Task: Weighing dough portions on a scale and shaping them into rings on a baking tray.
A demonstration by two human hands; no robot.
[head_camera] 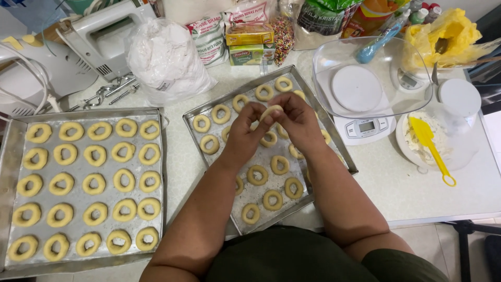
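Note:
Both hands meet above a metal baking tray (192,118) in the middle of the counter. My left hand (246,131) and my right hand (296,121) pinch a small curved strip of pale dough (271,110) between their fingertips. Several ring-shaped dough pieces (257,175) lie on this tray under and around my forearms. A second tray (7,172) at the left is filled with rows of the same dough rings (94,184).
A kitchen scale (365,126) carrying a clear bowl (373,78) stands right of the middle tray. A bowl with a yellow spatula (432,146) sits further right. A white flour bag (166,60), a hand mixer (102,36) and packets line the back.

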